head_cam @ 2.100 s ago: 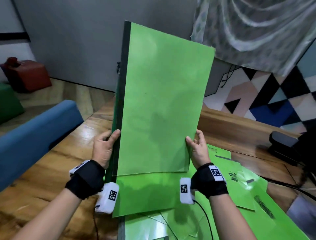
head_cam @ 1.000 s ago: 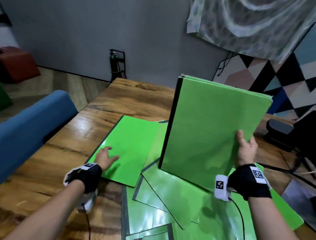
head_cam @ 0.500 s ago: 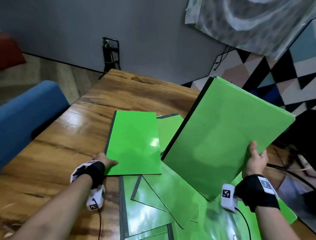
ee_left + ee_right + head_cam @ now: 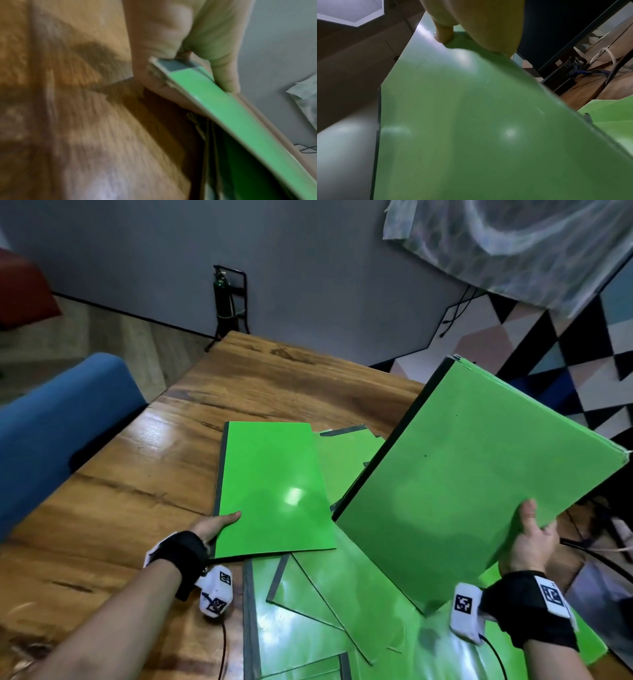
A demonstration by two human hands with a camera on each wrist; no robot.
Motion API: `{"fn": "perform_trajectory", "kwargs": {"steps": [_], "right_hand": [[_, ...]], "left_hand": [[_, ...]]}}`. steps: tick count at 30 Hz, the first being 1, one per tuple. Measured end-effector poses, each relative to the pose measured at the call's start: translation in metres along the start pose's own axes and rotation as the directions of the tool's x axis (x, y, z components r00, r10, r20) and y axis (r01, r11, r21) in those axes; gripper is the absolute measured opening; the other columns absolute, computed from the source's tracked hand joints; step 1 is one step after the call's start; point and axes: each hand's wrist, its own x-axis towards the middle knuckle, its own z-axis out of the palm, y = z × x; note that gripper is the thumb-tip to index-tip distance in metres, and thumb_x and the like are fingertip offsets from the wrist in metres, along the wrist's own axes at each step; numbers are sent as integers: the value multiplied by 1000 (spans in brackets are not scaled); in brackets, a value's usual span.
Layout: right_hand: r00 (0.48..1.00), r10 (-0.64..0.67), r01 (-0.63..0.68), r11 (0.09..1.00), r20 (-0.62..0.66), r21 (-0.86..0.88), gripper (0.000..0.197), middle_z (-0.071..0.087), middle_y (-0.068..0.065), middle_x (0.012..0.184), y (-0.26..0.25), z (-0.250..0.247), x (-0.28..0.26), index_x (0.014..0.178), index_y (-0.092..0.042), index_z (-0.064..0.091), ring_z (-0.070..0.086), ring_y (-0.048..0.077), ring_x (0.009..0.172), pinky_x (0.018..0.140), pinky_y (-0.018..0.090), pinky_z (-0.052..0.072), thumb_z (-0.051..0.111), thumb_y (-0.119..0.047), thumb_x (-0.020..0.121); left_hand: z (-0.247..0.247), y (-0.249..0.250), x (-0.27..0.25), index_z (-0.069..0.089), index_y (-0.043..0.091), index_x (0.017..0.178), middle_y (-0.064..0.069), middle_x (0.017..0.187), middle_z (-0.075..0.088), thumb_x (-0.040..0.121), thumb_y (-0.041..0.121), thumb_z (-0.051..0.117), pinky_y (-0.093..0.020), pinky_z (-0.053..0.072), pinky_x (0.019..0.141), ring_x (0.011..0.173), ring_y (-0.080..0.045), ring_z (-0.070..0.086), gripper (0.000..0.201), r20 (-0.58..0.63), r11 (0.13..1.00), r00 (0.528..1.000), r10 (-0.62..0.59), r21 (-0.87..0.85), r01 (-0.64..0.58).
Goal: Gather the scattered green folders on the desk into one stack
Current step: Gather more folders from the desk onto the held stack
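Note:
My right hand point(image 4: 527, 539) grips the lower right edge of a thick stack of green folders point(image 4: 469, 481), tilted and raised over the desk. In the right wrist view the stack point(image 4: 471, 128) fills the frame under my thumb. My left hand point(image 4: 215, 525) pinches the near left corner of a single green folder point(image 4: 274, 491) with a dark spine, thumb on top and fingers beneath. The left wrist view shows that folder point(image 4: 223, 111) lifted slightly off the wood. Several more green folders point(image 4: 329, 611) lie scattered and overlapping on the wooden desk point(image 4: 137, 491) below.
A blue upholstered seat point(image 4: 58, 419) stands along the desk's left edge. Black equipment and cables point(image 4: 599, 542) sit at the desk's right side. A small black stand point(image 4: 229, 302) rests against the grey wall behind the desk.
The stack went from upright in both hands to tilted right in my right hand alone. My left hand let go, took the single folder's corner and swung it straighter.

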Motion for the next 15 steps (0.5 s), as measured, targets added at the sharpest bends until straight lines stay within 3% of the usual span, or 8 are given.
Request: {"fn": "perform_trajectory", "kwargs": {"steps": [3,9,11,13,15], "right_hand": [[1000,12,-12,1000,3,23,89,13,18,157,1,-3,-4,147,1,8,17,27,144,116,34,14,51,-46,85],[1000,-8,8,1000,6,29,89,17,18,156,1,-3,-7,147,1,11,20,26,144,117,32,15,53,-47,85],[1000,-16,16,1000,1,23,83,17,17,156,-1,-3,-6,147,1,13,20,26,143,115,30,14,52,-42,88],[1000,-26,26,999,-5,39,79,17,17,156,-2,-2,-4,147,1,14,21,26,143,115,28,15,52,-38,90],[999,-37,37,996,-3,75,75,21,17,154,-3,-1,-3,146,3,17,24,26,142,112,21,20,53,-34,91]], "left_hand": [[3,-2,-3,27,-4,139,-20,153,24,83,34,64,-38,20,115,142,-31,23,78,11,1000,1000,-4,9,4],[5,23,-23,17,-5,142,-23,151,27,87,23,61,-43,28,111,137,-36,31,76,-121,979,974,190,-52,-198],[1,39,-34,26,-6,139,-23,145,36,89,17,58,-40,33,105,129,-35,40,64,-155,954,944,292,-22,-299],[-9,59,-53,41,-9,129,-21,133,49,90,9,55,-33,38,92,110,-27,50,45,-179,908,893,412,-8,-420],[-26,77,-69,46,-8,123,-13,122,53,90,8,54,-30,37,89,104,-22,50,39,-188,851,834,519,22,-525]]}}
